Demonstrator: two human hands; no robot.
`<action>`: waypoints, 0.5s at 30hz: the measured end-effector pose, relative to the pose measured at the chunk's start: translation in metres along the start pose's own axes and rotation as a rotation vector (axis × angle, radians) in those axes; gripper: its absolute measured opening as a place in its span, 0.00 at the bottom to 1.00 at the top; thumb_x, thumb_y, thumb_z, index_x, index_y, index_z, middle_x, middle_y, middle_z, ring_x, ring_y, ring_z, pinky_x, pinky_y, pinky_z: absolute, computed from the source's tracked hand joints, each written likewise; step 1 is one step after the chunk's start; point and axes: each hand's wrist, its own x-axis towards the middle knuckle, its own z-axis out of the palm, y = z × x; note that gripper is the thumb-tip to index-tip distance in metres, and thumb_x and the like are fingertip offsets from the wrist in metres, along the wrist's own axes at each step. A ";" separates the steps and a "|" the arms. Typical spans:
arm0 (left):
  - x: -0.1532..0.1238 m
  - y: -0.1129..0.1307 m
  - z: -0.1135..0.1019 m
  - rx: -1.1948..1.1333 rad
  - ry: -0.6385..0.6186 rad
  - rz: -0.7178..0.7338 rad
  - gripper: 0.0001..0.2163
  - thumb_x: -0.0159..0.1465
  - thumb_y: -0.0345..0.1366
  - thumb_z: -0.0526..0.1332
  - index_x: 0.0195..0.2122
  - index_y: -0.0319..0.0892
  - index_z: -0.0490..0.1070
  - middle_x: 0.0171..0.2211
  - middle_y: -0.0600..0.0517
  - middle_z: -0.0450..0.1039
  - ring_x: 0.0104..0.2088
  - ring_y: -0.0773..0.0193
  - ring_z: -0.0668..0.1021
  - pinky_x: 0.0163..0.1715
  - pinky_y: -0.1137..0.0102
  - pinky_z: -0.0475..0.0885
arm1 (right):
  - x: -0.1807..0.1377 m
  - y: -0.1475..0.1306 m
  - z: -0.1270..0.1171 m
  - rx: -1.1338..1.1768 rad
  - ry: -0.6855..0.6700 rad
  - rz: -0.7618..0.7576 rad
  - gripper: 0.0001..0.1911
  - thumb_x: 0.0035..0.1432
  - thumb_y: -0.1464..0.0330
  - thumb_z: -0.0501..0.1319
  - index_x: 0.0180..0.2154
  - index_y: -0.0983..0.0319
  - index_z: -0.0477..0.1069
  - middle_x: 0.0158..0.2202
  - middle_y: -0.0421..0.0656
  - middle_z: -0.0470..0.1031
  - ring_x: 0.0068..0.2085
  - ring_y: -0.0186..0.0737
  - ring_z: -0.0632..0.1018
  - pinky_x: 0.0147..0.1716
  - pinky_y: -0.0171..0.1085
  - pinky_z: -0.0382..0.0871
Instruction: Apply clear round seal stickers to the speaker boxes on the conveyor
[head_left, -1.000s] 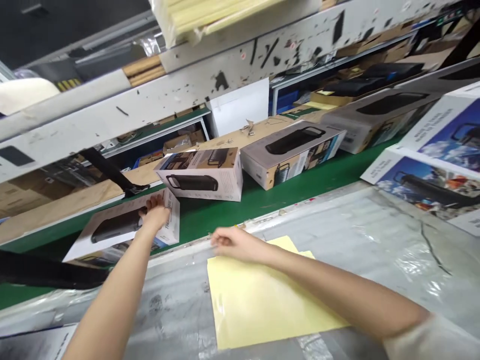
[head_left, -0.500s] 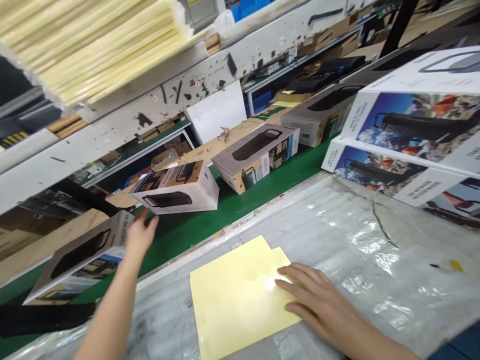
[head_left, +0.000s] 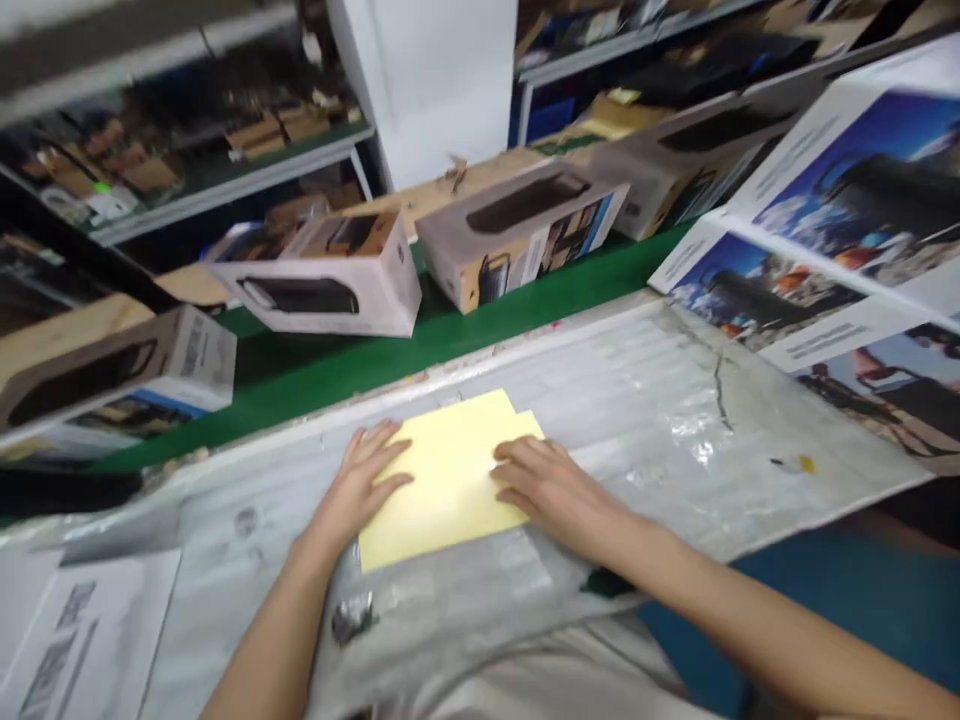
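A stack of pale yellow sheets (head_left: 450, 480) lies on the plastic-covered bench (head_left: 645, 400) in front of me. My left hand (head_left: 360, 485) rests flat on the sheets' left edge, fingers spread. My right hand (head_left: 551, 490) lies on their right edge, fingers stretched out and slightly curled. Neither hand holds anything. Beyond the bench, speaker boxes sit on a green conveyor belt (head_left: 360, 360): one at the left (head_left: 112, 370), one lying on its side in the middle (head_left: 330, 275), another further right (head_left: 525, 225).
Stacked white speaker boxes with blue pictures (head_left: 832, 230) stand at the right on the bench. Printed papers (head_left: 82, 630) lie at the lower left. Behind the belt are shelves with cardboard (head_left: 210, 150) and a white post (head_left: 435, 70).
My left hand has come back from the box on the belt and landed on the yellow sheets. My right hand stayed on the sheets. My view has dropped and shifted.
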 end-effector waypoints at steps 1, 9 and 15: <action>0.000 0.003 -0.002 0.001 -0.011 -0.005 0.19 0.69 0.42 0.61 0.60 0.53 0.76 0.71 0.50 0.63 0.74 0.54 0.61 0.75 0.50 0.47 | 0.000 0.001 0.000 0.020 -0.012 -0.002 0.05 0.67 0.73 0.63 0.43 0.61 0.77 0.50 0.51 0.79 0.50 0.50 0.77 0.46 0.46 0.71; -0.002 0.022 -0.007 0.004 -0.040 -0.021 0.15 0.73 0.35 0.55 0.54 0.50 0.80 0.69 0.52 0.67 0.73 0.56 0.62 0.76 0.50 0.45 | -0.006 0.007 -0.009 0.102 -0.023 -0.020 0.14 0.72 0.71 0.54 0.45 0.61 0.79 0.49 0.52 0.79 0.51 0.51 0.77 0.50 0.49 0.75; -0.011 0.040 0.007 -0.028 -0.062 0.203 0.19 0.70 0.39 0.66 0.62 0.54 0.74 0.73 0.50 0.60 0.74 0.53 0.58 0.75 0.47 0.47 | -0.003 0.025 -0.022 0.078 -0.022 -0.028 0.14 0.71 0.72 0.55 0.45 0.59 0.79 0.45 0.50 0.79 0.48 0.49 0.78 0.46 0.47 0.77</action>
